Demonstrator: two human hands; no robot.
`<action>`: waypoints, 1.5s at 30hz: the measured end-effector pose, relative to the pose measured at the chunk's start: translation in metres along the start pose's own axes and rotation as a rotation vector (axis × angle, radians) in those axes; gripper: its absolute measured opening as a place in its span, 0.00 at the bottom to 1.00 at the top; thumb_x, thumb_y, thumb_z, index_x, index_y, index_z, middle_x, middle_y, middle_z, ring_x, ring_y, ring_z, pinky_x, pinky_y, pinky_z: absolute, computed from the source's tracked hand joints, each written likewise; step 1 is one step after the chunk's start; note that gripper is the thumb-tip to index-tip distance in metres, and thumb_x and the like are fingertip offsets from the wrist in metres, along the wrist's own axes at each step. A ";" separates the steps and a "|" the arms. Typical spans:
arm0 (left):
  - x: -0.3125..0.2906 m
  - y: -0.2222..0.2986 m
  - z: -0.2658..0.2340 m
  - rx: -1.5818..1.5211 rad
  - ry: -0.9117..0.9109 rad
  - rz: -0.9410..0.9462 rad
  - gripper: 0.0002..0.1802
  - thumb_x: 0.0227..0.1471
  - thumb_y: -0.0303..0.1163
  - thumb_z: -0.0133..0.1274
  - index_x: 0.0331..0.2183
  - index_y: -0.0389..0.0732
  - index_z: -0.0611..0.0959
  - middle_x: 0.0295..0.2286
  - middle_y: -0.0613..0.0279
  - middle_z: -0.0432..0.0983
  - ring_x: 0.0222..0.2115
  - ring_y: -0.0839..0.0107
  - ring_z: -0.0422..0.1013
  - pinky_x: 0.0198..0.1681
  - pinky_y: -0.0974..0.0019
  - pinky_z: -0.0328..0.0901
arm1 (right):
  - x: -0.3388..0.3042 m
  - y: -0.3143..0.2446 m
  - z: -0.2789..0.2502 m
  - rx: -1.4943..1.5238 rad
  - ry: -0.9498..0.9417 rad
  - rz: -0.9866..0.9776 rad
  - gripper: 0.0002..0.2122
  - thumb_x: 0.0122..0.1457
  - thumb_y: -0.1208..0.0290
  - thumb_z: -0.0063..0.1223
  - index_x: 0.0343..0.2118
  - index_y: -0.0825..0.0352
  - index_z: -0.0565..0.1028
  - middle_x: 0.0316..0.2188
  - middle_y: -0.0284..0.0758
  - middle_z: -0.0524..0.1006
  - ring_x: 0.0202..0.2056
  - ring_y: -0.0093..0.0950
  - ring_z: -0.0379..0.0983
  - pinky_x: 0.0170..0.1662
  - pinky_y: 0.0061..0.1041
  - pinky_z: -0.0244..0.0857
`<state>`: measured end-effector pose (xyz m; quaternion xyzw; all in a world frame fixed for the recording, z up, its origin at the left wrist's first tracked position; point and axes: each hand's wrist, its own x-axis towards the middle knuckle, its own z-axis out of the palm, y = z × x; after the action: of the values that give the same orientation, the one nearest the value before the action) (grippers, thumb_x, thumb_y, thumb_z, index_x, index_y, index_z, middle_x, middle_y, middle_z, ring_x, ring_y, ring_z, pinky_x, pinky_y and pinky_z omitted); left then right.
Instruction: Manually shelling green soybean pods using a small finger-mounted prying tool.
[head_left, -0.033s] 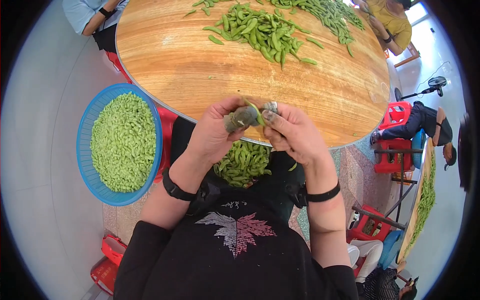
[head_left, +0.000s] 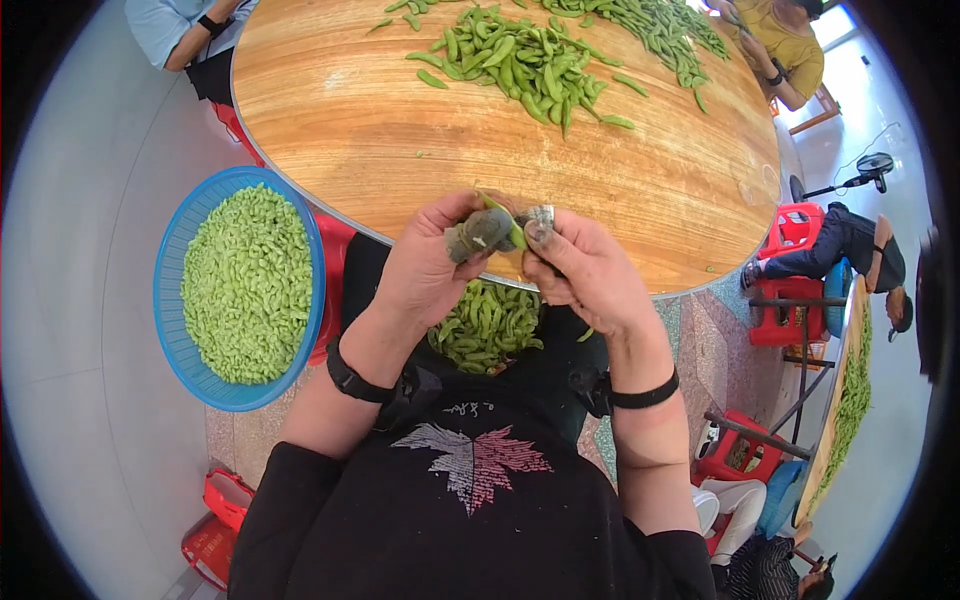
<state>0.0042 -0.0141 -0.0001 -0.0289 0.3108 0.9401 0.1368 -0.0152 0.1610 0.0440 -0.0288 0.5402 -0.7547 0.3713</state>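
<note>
Over the near edge of the wooden table [head_left: 350, 165], both hands are closed on one green soybean pod [head_left: 516, 236]. My left hand [head_left: 425, 250] grips its left side, the thumb in a worn grey-green cover. From the other side my right hand [head_left: 595, 262] pinches the pod; a silvery wrap shows on one finger and the thumb is stained dark. The fingers partly hide the pod, and I cannot tell whether it is split. Below, between my legs, lies a heap of green pods [head_left: 485, 325]. Whole pods [head_left: 525, 65] also lie piled on the table beyond my hands.
At the left, a blue basket [head_left: 168, 300] full of shelled green beans [head_left: 248, 285] stands beside a red stool [head_left: 332, 270]. Two people sit across the table at its far left and far right. More people, red stools, a black fan [head_left: 872, 168] and another pod-covered table [head_left: 815, 470] occupy the right.
My hands stay over the table edge. The right hand has shifted very slightly left, and the pod sits at a slightly different angle between the fingers.
</note>
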 end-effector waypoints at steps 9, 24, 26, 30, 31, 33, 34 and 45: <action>0.000 -0.012 0.004 0.443 0.118 0.320 0.05 0.48 0.24 0.53 0.32 0.39 0.80 0.26 0.68 0.75 0.19 0.88 0.62 0.20 0.83 0.52 | -0.006 0.015 0.008 -0.347 0.063 -0.115 0.08 0.63 0.70 0.37 0.29 0.65 0.67 0.15 0.24 0.61 0.15 0.13 0.50 0.17 0.14 0.44; 0.007 -0.014 0.000 0.781 0.055 0.284 0.09 0.45 0.24 0.57 0.32 0.40 0.75 0.24 0.76 0.67 0.21 0.87 0.61 0.23 0.82 0.54 | 0.006 0.030 0.000 -0.739 0.294 -0.370 0.07 0.58 0.74 0.40 0.26 0.65 0.70 0.15 0.22 0.64 0.15 0.12 0.53 0.18 0.13 0.48; 0.009 -0.011 0.002 0.741 0.054 0.270 0.09 0.46 0.24 0.57 0.33 0.40 0.76 0.24 0.76 0.68 0.21 0.87 0.61 0.21 0.83 0.53 | 0.007 0.020 0.000 -0.224 0.285 -0.095 0.07 0.58 0.74 0.41 0.26 0.67 0.70 0.14 0.23 0.64 0.16 0.13 0.56 0.19 0.15 0.51; 0.010 -0.002 0.006 0.436 0.094 0.143 0.10 0.48 0.19 0.47 0.35 0.39 0.78 0.22 0.73 0.70 0.20 0.87 0.61 0.20 0.82 0.53 | 0.018 0.009 -0.011 -0.513 0.145 -0.160 0.08 0.58 0.73 0.40 0.27 0.67 0.72 0.14 0.23 0.66 0.16 0.14 0.59 0.19 0.16 0.55; 0.010 -0.001 0.002 0.347 0.107 0.138 0.13 0.49 0.18 0.45 0.37 0.39 0.79 0.22 0.72 0.71 0.20 0.87 0.62 0.19 0.83 0.52 | 0.023 -0.002 -0.011 -0.611 0.186 -0.154 0.08 0.57 0.73 0.41 0.28 0.67 0.73 0.14 0.25 0.66 0.17 0.14 0.60 0.20 0.16 0.56; 0.010 -0.002 0.003 0.349 0.091 0.129 0.13 0.49 0.18 0.43 0.36 0.39 0.79 0.23 0.72 0.71 0.19 0.87 0.61 0.19 0.83 0.52 | 0.039 -0.028 -0.031 -0.961 0.399 -0.232 0.08 0.55 0.72 0.44 0.31 0.66 0.76 0.16 0.34 0.72 0.19 0.22 0.69 0.24 0.24 0.63; 0.010 -0.001 0.003 0.355 0.081 0.125 0.14 0.49 0.17 0.42 0.36 0.39 0.79 0.23 0.72 0.71 0.19 0.87 0.61 0.19 0.83 0.52 | 0.052 -0.037 -0.046 -1.230 0.511 -0.365 0.08 0.54 0.72 0.44 0.32 0.66 0.75 0.18 0.39 0.73 0.22 0.29 0.71 0.26 0.29 0.64; 0.009 -0.008 -0.010 1.032 -0.231 0.204 0.08 0.50 0.25 0.51 0.36 0.42 0.79 0.30 0.72 0.72 0.22 0.88 0.61 0.23 0.84 0.54 | 0.075 -0.048 -0.075 -1.916 0.491 -0.286 0.09 0.50 0.71 0.49 0.33 0.69 0.69 0.24 0.47 0.74 0.31 0.47 0.71 0.34 0.42 0.65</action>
<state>-0.0026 -0.0113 -0.0142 0.1758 0.7165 0.6710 0.0746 -0.1277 0.1828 0.0262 -0.2242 0.9740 -0.0231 -0.0247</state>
